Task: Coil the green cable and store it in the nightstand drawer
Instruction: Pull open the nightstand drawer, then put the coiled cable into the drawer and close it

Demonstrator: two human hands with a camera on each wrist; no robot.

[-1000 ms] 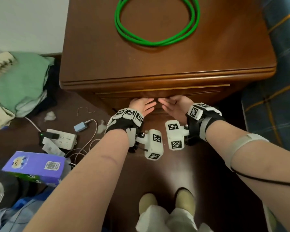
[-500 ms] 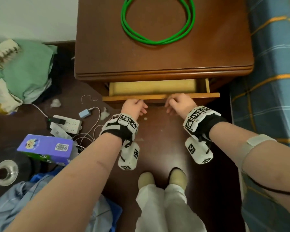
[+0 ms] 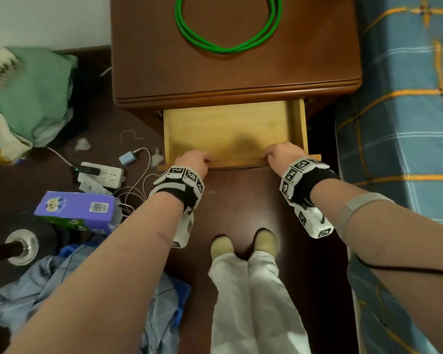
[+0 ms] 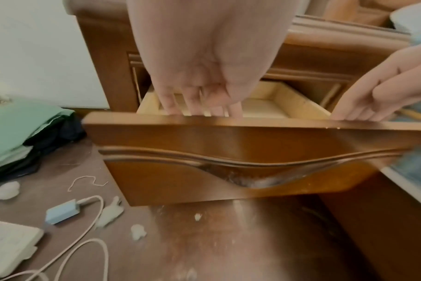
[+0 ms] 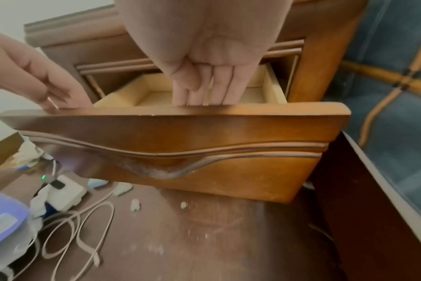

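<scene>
The green cable (image 3: 228,34) lies coiled in a ring on top of the brown nightstand (image 3: 235,75). Below it the drawer (image 3: 230,129) stands pulled out, its pale wood inside bare. My left hand (image 3: 195,160) grips the top edge of the drawer front near its left end, fingers hooked over the edge into the drawer (image 4: 199,106). My right hand (image 3: 283,153) grips the same edge near the right end, fingers curled over the drawer front (image 5: 204,95). The fingertips are hidden behind the front panel (image 4: 228,148).
A bed with a blue plaid cover (image 3: 407,111) stands close on the right. On the floor to the left lie a power strip (image 3: 101,173), white cables (image 5: 84,218), a purple box (image 3: 74,210), green cloth (image 3: 28,98) and blue clothes (image 3: 36,290). My feet (image 3: 243,245) stand before the drawer.
The drawer went from shut to pulled far out. Both hands moved toward me with its front edge and spread apart along it.
</scene>
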